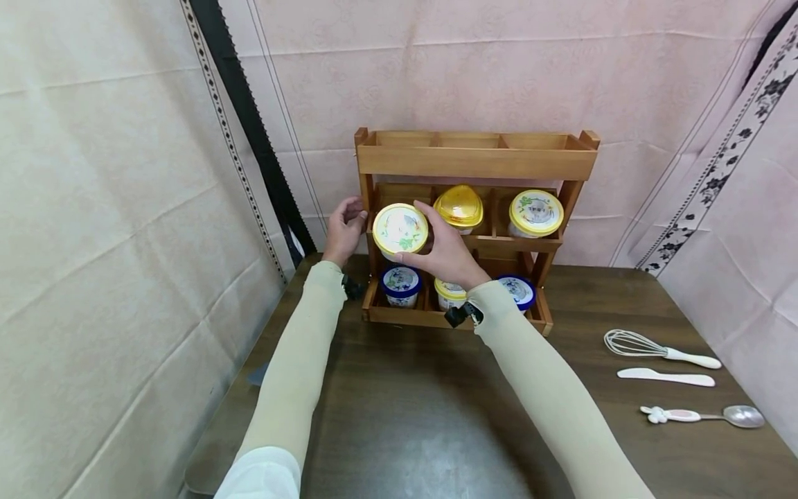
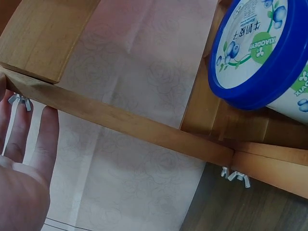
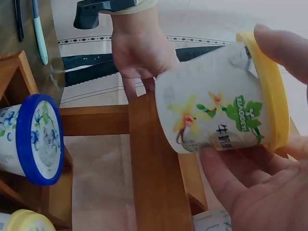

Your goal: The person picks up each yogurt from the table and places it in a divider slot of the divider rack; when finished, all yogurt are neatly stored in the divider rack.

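Observation:
In the head view, my right hand (image 1: 449, 251) grips a white tub with a yellow lid (image 1: 400, 229) between thumb and fingers, at the left of the middle tier of a wooden rack (image 1: 476, 163). The right wrist view shows flower prints on the tub's side (image 3: 211, 103), which is tipped over sideways there. My left hand (image 1: 344, 232) is at the rack's left side. Its fairly straight fingers (image 2: 47, 139) reach the edge of the side post (image 2: 120, 122), close to a wing nut (image 2: 20, 101).
A dome-lidded yellow tub (image 1: 460, 206) and another yellow-lidded tub (image 1: 536, 211) sit on the middle tier. Below are blue-lidded tubs (image 1: 401, 283) and a yellow one (image 1: 449, 294). A whisk (image 1: 661, 348), a white knife (image 1: 666, 376) and a spoon (image 1: 701, 415) lie at right.

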The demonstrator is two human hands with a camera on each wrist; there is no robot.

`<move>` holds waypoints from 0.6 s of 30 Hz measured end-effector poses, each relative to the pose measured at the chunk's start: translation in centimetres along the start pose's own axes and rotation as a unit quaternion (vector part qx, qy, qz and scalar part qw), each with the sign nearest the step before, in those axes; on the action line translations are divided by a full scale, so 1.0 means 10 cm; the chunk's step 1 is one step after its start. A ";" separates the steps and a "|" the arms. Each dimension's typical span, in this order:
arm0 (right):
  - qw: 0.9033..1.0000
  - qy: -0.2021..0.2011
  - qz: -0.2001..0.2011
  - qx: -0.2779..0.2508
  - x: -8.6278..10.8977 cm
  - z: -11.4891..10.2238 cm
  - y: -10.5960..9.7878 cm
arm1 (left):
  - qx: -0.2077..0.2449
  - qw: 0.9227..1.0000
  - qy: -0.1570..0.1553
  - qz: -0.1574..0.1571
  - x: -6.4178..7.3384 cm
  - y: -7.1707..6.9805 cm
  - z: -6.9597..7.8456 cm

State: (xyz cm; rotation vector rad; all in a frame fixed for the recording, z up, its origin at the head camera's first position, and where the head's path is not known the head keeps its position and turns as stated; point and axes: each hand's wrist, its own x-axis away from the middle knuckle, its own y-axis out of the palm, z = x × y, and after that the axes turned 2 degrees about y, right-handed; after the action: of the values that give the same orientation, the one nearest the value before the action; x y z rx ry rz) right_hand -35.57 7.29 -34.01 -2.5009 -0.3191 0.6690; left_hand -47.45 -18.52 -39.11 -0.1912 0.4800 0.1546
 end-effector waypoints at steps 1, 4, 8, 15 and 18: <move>1.000 0.001 0.007 0.000 -0.02 0.00 0.00 | 0.003 1.000 -0.001 -0.001 0.00 0.00 0.00; 1.000 0.000 0.031 0.001 -0.06 -0.02 0.00 | 0.010 1.000 0.001 -0.003 0.01 0.00 0.00; 0.998 -0.005 0.061 0.004 -0.11 -0.05 0.01 | 0.006 1.000 0.008 -0.005 0.02 -0.01 0.00; 0.996 0.000 0.091 -0.007 -0.22 -0.08 0.07 | -0.009 1.000 0.015 -0.003 0.02 -0.01 -0.01; 0.995 -0.007 0.102 -0.014 -0.29 -0.10 0.11 | -0.014 1.000 0.011 -0.004 0.01 -0.01 -0.01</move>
State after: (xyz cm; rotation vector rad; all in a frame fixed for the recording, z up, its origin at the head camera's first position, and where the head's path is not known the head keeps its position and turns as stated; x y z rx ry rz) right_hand -37.48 4.95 -32.74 -2.5791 -0.0777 0.7666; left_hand -47.34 -18.66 -39.19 -0.2224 0.4999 0.1516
